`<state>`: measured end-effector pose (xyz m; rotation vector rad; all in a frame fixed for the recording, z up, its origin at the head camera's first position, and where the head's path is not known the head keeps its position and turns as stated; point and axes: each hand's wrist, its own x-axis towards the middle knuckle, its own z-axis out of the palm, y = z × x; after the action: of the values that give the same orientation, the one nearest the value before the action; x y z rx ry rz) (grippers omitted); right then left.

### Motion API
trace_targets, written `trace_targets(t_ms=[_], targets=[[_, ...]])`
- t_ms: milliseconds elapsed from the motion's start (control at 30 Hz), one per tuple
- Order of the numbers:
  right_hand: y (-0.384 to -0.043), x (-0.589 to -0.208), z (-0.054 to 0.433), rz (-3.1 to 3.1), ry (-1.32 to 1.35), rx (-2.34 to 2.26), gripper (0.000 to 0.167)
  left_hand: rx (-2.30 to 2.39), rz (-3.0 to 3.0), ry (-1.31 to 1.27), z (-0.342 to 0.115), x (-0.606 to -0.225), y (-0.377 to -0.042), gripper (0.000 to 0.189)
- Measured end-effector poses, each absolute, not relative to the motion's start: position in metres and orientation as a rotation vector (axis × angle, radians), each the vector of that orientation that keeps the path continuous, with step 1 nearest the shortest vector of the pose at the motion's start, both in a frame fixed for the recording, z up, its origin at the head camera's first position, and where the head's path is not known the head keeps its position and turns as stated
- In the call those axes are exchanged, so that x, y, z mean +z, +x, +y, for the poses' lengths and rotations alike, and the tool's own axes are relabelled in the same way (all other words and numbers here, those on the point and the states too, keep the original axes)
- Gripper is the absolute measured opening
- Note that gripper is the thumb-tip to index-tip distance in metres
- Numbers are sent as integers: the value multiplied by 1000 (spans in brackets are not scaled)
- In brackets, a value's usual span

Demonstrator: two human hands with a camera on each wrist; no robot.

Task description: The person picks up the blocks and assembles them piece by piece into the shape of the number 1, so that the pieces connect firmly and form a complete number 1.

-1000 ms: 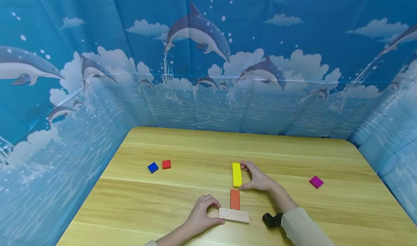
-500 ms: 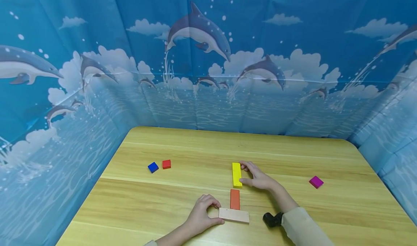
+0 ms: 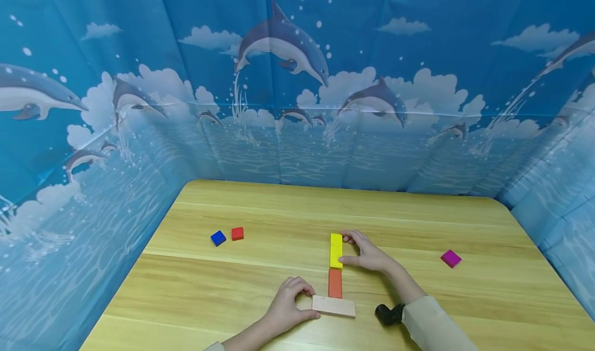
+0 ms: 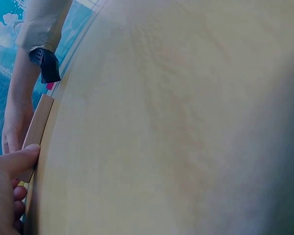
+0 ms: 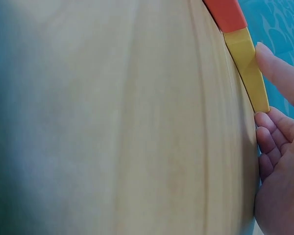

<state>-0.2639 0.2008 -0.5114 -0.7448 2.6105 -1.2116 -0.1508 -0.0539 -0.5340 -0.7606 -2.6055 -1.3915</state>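
Note:
Three flat blocks lie in a T on the table. A plain wooden block runs crosswise nearest me, an orange block stands lengthwise at its far edge, and a yellow block continues that line, meeting the orange one end to end. My left hand grips the plain block's left end between thumb and fingers; the left wrist view has the thumb across the block. My right hand holds the yellow block from its right, thumb on the side and curled fingers at the far end, as the right wrist view shows.
A blue block and a red block lie at the back left of the wooden table. Off to the right is a magenta block. A black device sits at my right wrist. Dolphin-printed curtain surrounds the table.
The yellow block has slid slightly left and toward me, closing the small gap to the orange block. My right thumb has shifted up along its side. The left hand stays put.

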Motion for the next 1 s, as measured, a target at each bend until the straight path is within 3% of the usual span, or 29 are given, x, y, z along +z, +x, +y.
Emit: trace_targets(t_ms=[1000], targets=[[-263,-512,201,2624,-778,-1179,68,-1400,-2614,-768,-54,-534,-151,36]])
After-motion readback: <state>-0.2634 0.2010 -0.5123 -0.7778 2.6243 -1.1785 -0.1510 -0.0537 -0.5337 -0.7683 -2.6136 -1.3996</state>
